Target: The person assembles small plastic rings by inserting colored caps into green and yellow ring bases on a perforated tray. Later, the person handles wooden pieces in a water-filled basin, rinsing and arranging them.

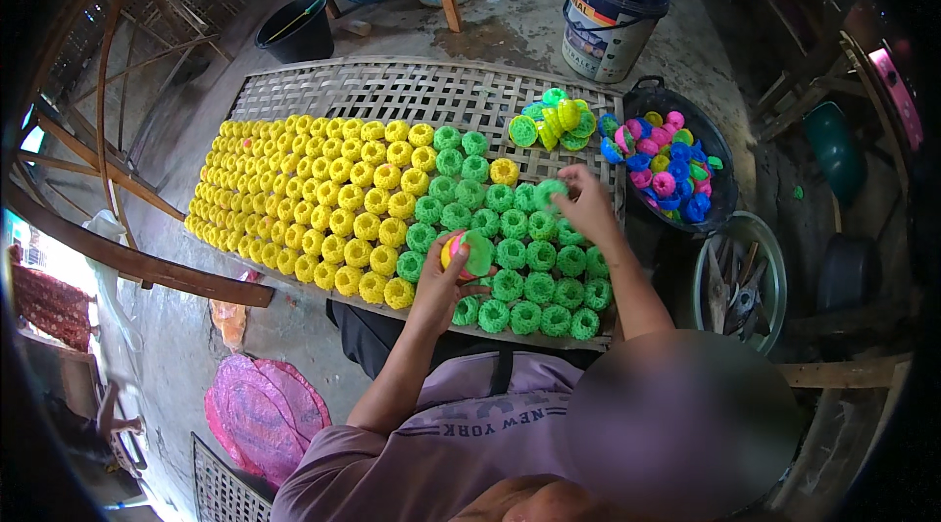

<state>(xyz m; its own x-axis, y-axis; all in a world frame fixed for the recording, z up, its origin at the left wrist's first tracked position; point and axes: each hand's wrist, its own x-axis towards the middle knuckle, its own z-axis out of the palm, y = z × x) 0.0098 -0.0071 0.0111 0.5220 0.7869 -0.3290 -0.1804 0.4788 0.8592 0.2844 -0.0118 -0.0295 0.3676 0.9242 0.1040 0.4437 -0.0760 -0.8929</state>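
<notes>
My left hand (436, 295) is closed around a few small nested cups, with a green cup (477, 253) facing outward and pink and yellow edges behind it. At the far side of the green rows, my right hand (588, 206) grips a knobbly green round piece (550, 194) between its fingers. Under both hands, rows of similar green pieces (540, 255) with hollow tops cover the right part of a woven bamboo tray (343, 83). Many matching yellow pieces (333, 186) fill its left part. One yellow piece (504, 171) sits beside the green ones.
A heap of green and yellow cups (561, 119) lies on the tray's far right. Beside it stands a black basin (723, 130) of colourful cups. Near my right arm is a clear basin (774, 272) holding tools. Buckets (613, 27) stand beyond; a pink sack (265, 414) lies left.
</notes>
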